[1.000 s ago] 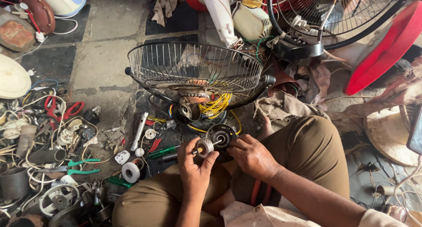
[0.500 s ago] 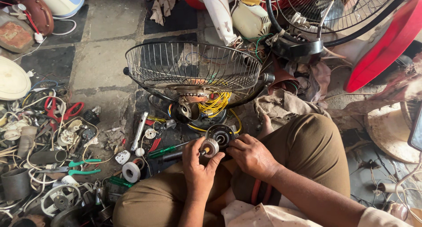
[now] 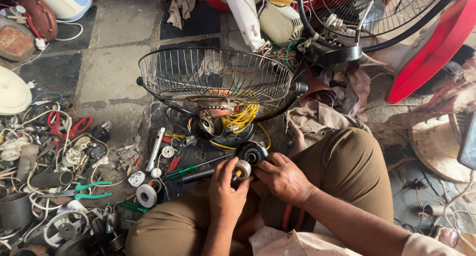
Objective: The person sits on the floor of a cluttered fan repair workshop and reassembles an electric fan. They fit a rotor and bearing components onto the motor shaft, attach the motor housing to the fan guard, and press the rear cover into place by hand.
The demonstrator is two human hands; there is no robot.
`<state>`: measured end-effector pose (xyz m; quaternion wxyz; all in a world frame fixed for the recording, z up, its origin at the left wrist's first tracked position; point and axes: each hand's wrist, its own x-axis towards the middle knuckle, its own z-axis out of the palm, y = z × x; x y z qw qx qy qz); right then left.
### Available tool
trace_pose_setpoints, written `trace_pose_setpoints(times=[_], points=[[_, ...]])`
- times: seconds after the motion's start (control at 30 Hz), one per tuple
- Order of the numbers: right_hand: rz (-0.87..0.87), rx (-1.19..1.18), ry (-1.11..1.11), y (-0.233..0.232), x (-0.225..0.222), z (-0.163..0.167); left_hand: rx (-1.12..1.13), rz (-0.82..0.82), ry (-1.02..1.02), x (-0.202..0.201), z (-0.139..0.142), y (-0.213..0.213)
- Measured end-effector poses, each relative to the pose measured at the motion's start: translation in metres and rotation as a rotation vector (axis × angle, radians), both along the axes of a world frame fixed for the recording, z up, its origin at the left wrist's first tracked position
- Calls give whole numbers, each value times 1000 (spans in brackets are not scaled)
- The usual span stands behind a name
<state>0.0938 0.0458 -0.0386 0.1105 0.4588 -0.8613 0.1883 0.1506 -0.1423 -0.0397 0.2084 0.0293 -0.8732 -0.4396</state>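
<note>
I sit cross-legged on the floor in brown trousers. My left hand (image 3: 225,189) grips a small round metal motor part (image 3: 242,168) with a short shaft. My right hand (image 3: 281,176) closes on the black round motor housing (image 3: 250,152) beside it. The two hands touch over the parts. Just beyond stands a wire fan guard (image 3: 215,80) on a motor with yellow wires (image 3: 241,117). A green-handled screwdriver (image 3: 191,169) lies just left of my left hand.
Tools and scrap crowd the left floor: red-handled scissors (image 3: 67,126), green pliers (image 3: 84,190), a roll of white tape (image 3: 147,195), cables and metal cans. A large red-framed fan (image 3: 421,52) stands at the far right. Rags lie near my right knee.
The view has drifted slightly. My hands stay on the motor parts, with the left fingers shifting a little on the small round part.
</note>
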Motion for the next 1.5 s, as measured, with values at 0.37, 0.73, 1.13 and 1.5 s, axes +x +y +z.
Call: trace_pose_setpoints(times=[0.37,0.73,1.13,1.5], points=[[-25,-27,19,-3,1,2,648,56,-268,-7,-28,-18],[-53,-72,-4,-7,-1,2,894,20,-194,-4,-39,-28],[-138,-310,-148,-19,1,4,1359,186,-293,-9,-43,-41],[-68,-142,-70,-20,1,-2,238,167,7,-2,-10,-16]])
